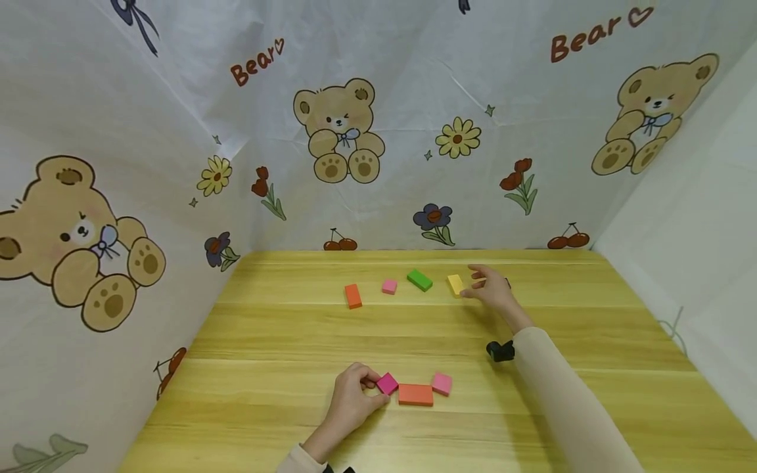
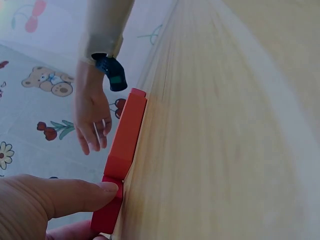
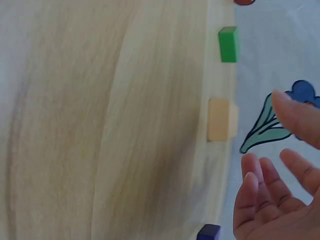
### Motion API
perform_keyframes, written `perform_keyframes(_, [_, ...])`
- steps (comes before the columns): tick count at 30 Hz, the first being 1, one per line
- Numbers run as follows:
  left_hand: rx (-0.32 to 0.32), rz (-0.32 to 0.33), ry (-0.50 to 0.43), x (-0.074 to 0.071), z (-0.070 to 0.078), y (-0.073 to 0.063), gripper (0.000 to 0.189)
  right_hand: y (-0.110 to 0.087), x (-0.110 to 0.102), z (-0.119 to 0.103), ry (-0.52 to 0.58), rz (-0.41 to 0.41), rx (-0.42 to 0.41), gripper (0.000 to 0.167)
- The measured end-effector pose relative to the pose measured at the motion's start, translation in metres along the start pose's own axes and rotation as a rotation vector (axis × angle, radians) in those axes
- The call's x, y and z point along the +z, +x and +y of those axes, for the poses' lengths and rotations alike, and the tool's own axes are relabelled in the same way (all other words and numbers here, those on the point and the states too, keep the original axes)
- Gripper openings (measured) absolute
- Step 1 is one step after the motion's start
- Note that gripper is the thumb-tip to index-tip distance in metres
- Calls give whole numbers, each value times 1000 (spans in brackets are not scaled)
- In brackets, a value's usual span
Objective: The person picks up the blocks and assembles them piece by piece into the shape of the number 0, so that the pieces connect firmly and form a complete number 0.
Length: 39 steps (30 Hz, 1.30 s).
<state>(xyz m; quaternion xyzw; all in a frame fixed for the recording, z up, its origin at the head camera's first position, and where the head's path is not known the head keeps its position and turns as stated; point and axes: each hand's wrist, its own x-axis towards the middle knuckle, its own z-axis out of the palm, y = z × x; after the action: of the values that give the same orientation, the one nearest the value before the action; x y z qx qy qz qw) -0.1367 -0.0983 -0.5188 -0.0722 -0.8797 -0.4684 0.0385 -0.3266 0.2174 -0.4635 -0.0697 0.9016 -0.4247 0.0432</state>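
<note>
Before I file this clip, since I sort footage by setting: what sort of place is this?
Probably an indoor tabletop nook, perhaps screened off for filming: a wood-grain table backed by creased teddy-bear-print sheeting, with small colored blocks on top.

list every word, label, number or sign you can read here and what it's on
"Bear", with a drawn heart after it: on the patterned sheet, upper left in the head view
"Bear", again with a drawn heart: same sheet, upper right
Blocks: no lettering that I can see
Dark wrist device: any marking is too small or blurred to read
</note>
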Motion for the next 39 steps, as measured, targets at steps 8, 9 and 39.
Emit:
perform_keyframes(8, [-10, -2, -8, 1, -1, -1, 26, 21, 5, 10, 4, -125, 33, 84])
perform_keyframes(9, [-11, -1, -10, 1, -1, -1, 26, 23, 5, 10, -6, -133, 31, 84])
perform_keyframes(39, [0, 0, -13, -1, 1, 0, 25, 35, 18, 21, -97, -122, 39, 71])
